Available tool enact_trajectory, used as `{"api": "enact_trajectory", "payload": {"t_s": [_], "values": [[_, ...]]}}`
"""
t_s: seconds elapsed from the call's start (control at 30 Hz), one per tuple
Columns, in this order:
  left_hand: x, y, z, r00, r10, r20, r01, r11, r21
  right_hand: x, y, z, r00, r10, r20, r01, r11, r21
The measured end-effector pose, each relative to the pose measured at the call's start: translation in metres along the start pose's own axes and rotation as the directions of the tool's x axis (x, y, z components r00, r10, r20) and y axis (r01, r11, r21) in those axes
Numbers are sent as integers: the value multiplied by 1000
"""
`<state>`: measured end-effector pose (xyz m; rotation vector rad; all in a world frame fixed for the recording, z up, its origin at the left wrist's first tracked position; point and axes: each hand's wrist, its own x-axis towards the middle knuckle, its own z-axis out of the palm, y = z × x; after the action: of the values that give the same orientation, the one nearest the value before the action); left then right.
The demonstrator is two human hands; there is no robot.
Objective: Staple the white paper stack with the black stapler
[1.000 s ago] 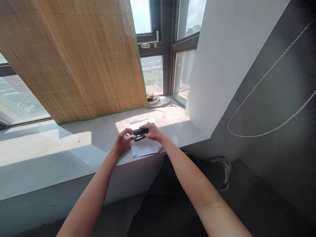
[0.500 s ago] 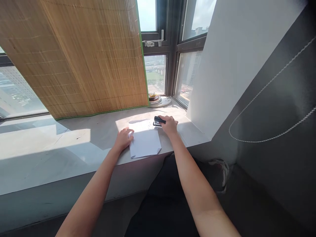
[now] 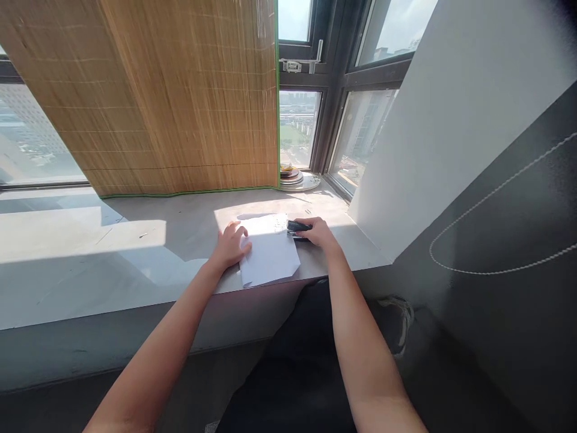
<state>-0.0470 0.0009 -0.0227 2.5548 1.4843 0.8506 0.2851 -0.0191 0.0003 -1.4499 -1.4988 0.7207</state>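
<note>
White paper lies on the windowsill, with small dark marks near its upper right and a folded or curled lower right corner. My left hand rests on the paper's left edge, fingers apart. On the other side, my right hand is wrapped round a black stapler, whose front end meets the paper's upper right edge. Whether the paper sits between the stapler's jaws is too small to tell.
A bamboo blind hangs over the window at the back left. Stacked plates stand in the window corner. A beaded cord hangs at the right, beyond the white wall.
My right hand has lowered the stapler onto the paper's right edge, where it was tilted and held just above before. The camera view has shifted slightly.
</note>
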Motion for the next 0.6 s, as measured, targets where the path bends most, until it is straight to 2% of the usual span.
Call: {"api": "enact_trajectory", "payload": {"t_s": [0.1, 0.2, 0.3, 0.43, 0.5, 0.6], "values": [[1, 9, -8, 987, 153, 56, -151, 988, -38, -2, -7, 2, 998, -53, 30, 55, 997, -53], [7, 20, -10, 948, 278, 157, -268, 960, -83, 0, -13, 4, 989, -134, 67, 140, 985, -101], [18, 30, -9, 914, 308, 265, -291, 951, -104, 3, -16, 7, 973, -204, 109, 216, 971, -105], [31, 36, -8, 824, 383, 417, -347, 924, -163, 6, -10, 9, 936, -309, 168, 323, 944, -63], [35, 37, -8, 801, 410, 436, -365, 912, -188, 5, -4, 8, 909, -370, 192, 385, 922, -42], [38, 34, -4, 806, 438, 398, -371, 898, -235, 4, 3, 6, 881, -436, 183, 450, 892, -41]]}}
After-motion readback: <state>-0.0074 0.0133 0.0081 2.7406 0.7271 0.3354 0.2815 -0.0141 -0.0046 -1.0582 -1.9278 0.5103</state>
